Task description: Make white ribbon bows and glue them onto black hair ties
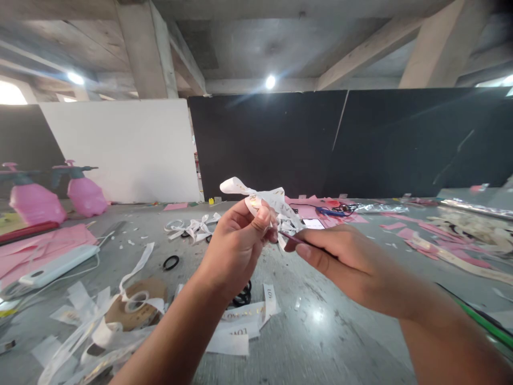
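My left hand (244,235) is closed, pinching a white ribbon bow (264,200) with gold lettering between thumb and fingers. One loop sticks out to the left, and another part spreads to the right. Close by on the right, my right hand (340,262) grips a thin dark-red piece (289,239) whose kind I cannot make out. Its tip reaches toward the ribbon beneath my left fingers; whether they touch is hidden. Below my hands lie cut ribbon strips (236,326) with gold letters and some black hair ties (242,295), partly covered by my left arm.
Finished-looking white bows (196,229) lie behind my left hand. At left are a ribbon roll (138,305), a single black ring (171,262), a white power strip (60,263) and pink spray bottles (86,193). Pink and cream strips (449,248) cover the right side.
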`<action>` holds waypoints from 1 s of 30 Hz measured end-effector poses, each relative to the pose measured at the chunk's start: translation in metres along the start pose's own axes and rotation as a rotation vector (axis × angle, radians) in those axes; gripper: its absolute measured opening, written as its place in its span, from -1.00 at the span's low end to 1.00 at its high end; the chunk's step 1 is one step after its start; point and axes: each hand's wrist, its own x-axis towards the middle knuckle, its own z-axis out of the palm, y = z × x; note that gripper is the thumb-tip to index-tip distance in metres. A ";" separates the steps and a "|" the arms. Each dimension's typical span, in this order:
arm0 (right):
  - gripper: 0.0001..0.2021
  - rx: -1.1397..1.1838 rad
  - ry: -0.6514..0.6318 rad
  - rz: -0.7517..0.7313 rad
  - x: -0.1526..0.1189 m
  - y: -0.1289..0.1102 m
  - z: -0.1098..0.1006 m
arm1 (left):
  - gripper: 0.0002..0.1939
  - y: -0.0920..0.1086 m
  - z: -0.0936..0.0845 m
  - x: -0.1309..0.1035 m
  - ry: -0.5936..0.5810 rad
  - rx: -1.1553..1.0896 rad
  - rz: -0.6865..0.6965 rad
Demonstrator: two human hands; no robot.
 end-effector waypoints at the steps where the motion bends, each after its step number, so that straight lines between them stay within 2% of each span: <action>1: -0.61 0.000 0.006 0.001 0.000 0.000 0.000 | -0.82 0.000 0.000 0.000 -0.001 0.024 0.009; 7: -0.60 -0.012 0.041 0.031 -0.001 -0.001 0.003 | -0.86 0.000 -0.002 -0.002 0.050 0.220 0.063; 11: -0.62 -0.048 0.082 0.042 0.001 0.000 0.008 | -0.85 -0.001 0.000 -0.004 0.105 0.266 0.045; 20: -0.60 0.013 0.056 0.065 0.004 0.000 0.014 | -0.84 -0.003 -0.001 -0.001 0.149 0.274 0.112; 30: -0.57 0.278 -0.031 0.147 0.004 -0.003 0.012 | -0.83 -0.002 0.004 -0.002 0.166 0.079 0.041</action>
